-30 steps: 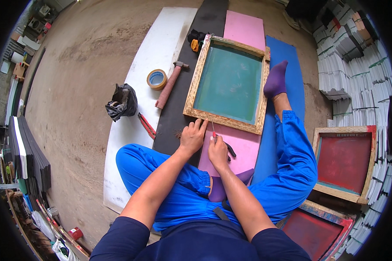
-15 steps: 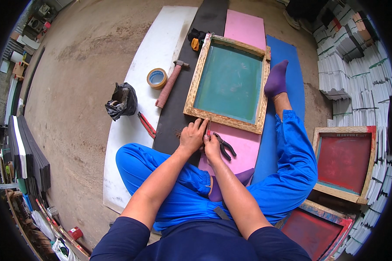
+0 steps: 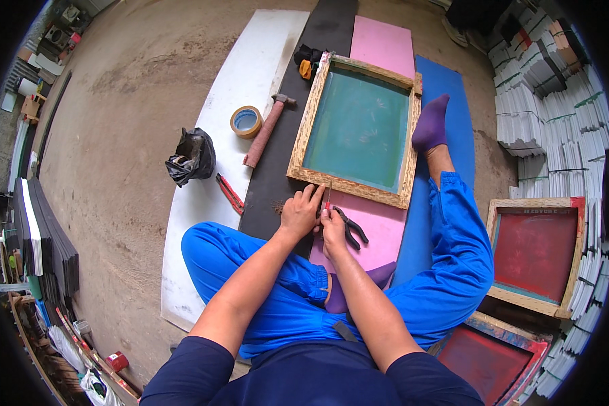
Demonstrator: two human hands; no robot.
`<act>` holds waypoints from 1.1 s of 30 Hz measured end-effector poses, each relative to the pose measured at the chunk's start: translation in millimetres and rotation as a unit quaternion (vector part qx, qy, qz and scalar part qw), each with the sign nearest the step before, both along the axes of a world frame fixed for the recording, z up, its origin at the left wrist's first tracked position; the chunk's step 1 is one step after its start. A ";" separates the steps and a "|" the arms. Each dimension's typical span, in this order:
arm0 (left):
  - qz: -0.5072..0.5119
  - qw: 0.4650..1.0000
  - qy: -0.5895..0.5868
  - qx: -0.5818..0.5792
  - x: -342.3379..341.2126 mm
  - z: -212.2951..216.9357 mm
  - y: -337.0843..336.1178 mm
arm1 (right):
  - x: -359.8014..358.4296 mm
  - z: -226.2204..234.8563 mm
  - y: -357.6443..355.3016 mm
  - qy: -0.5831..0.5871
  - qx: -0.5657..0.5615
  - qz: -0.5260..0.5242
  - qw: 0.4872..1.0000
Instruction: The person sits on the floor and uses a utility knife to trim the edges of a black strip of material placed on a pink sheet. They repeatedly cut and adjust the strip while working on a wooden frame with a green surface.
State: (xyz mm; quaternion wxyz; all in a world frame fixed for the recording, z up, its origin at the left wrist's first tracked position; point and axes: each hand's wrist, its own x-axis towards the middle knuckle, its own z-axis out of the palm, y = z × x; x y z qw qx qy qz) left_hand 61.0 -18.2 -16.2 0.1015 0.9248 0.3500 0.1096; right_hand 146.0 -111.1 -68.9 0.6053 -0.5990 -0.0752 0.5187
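Observation:
A wooden screen-printing frame [image 3: 294, 145] with green mesh [image 3: 358, 128] lies in front of me. My right hand [image 3: 333, 230] grips a screwdriver [image 3: 328, 203] by its red handle, the thin shaft pointing at the frame's near rail. Just left of it, my left hand [image 3: 300, 213] has its index and middle fingers stretched out to the rail's edge; its other fingers are partly hidden. Black-handled pliers [image 3: 352, 229] lie close to the right hand, on a pink board [image 3: 379, 237].
Left lie a hammer [image 3: 267, 132], a tape roll [image 3: 246, 122], a red cutter [image 3: 230, 194] and a black plastic bag [image 3: 191, 157]. Red-mesh frames [image 3: 534, 254] sit at right, near stacked paper bundles [image 3: 555, 128]. My purple-socked foot [image 3: 432, 122] rests beside the green frame.
The screwdriver has tilted slightly, its red handle shifting a little right with my right hand. My left hand keeps its place at the rail.

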 end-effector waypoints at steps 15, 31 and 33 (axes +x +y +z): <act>0.009 1.000 -0.030 0.003 0.3 -8.6 -0.5 | 32.4 13.6 -16.4 0.291 0.050 0.064 0.953; 0.002 0.998 -0.063 -0.014 -3.2 -2.1 0.4 | 36.2 27.1 -22.0 0.296 0.024 0.096 0.950; 0.003 0.997 -0.079 -0.022 -4.9 -6.9 2.4 | 36.8 37.5 -23.1 0.152 -0.048 0.138 0.977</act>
